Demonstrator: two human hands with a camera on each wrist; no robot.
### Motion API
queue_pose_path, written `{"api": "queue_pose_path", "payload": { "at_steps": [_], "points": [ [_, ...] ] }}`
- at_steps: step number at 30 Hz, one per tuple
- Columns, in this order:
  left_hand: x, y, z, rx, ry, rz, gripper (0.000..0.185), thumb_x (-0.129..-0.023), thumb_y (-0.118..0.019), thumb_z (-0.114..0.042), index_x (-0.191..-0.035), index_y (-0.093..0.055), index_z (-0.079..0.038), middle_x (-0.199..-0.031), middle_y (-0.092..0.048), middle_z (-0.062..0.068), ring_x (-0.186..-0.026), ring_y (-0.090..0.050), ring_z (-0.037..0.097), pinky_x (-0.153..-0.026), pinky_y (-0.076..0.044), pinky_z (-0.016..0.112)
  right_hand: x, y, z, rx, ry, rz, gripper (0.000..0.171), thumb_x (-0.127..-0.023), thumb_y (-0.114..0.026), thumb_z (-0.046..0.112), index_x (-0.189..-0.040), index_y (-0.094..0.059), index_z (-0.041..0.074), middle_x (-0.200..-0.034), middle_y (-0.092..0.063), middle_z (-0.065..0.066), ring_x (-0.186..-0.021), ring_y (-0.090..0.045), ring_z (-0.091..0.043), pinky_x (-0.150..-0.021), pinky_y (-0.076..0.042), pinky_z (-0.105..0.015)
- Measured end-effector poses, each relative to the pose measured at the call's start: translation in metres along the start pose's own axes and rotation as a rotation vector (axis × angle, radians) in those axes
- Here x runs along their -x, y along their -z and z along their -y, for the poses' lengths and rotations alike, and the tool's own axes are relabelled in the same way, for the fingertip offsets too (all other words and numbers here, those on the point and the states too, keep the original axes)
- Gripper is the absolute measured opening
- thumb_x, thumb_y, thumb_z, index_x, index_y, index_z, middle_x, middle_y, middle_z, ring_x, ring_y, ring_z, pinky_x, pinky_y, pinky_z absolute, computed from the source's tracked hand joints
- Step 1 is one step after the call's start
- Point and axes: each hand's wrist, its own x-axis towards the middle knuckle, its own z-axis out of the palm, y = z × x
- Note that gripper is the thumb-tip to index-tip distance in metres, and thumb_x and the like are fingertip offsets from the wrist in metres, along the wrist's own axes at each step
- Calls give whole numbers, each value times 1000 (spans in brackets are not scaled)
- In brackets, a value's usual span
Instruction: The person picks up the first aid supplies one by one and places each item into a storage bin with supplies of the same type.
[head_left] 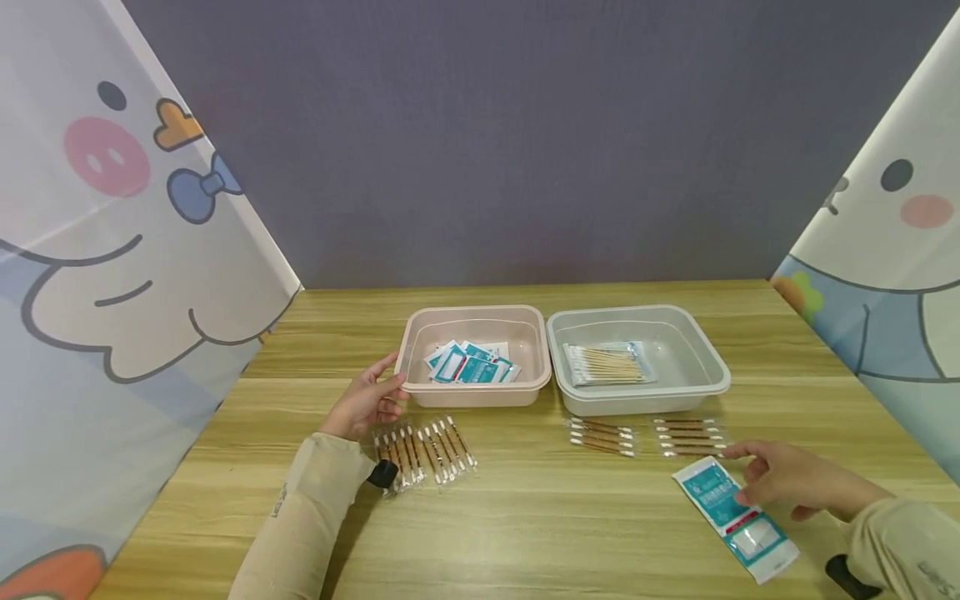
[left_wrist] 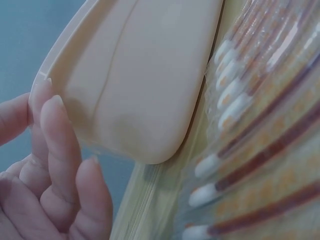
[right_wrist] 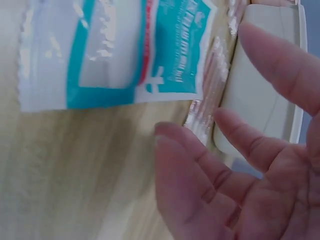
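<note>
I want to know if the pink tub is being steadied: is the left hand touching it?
Touching. The left wrist view shows the left hand's fingertips lying against the pink tub's corner rim with no gap.

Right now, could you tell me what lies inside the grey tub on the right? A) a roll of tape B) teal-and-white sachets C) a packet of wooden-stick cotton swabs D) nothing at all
C: the head view shows a clear packet of cotton swabs lying in the grey tub, while the teal-and-white sachets lie in the pink tub beside it.
</note>
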Motion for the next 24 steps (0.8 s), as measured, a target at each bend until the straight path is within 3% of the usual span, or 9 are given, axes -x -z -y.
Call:
{"api": "queue_pose_path", "payload": {
  "at_steps": [5, 12, 20, 24],
  "points": [
    [-2, 0, -1, 23, -3, 17, 61, -103, -46, -16, -155, -14, -17, -64, -63, -6, -47, -58, 4, -51, -50, 20, -2, -4, -3, 19, -35, -51, 58, -83, -73, 15, -126, -45, -13, -89, -49, -4, -76, -47, -20, -53, -46, -34],
    [0, 0, 0, 38, 0, 24, 62, -103, -45, -17, -155, -12, -18, -65, -63, -6, -48, -57, 4, -51, -49, 20, -6, -11, -8, 71, 16, -110, 46, -78, -75, 11, -115, -57, -9, -75, -48, -3, -59, -44, -16, -46, -41, -27],
    [0, 1, 3, 45, 5, 23, 62, -102, -47, -17, -155, -13, -18, -64, -63, -6, -48, -58, 4, -50, -50, 20, -11, -19, -13, 85, 4, -128, 39, -73, -76, 6, -108, -59, -3, -72, -47, -4, -62, -49, -19, -46, -43, -28],
    [-1, 0, 4, 34, 5, 20, 62, -102, -47, -16, -155, -15, -17, -65, -63, -5, -47, -57, 4, -50, -50, 20, -11, -23, -16, 87, 20, -138, 28, -70, -75, 2, -92, -59, 3, -69, -46, -3, -57, -46, -17, -44, -41, -25]
  ]
}}
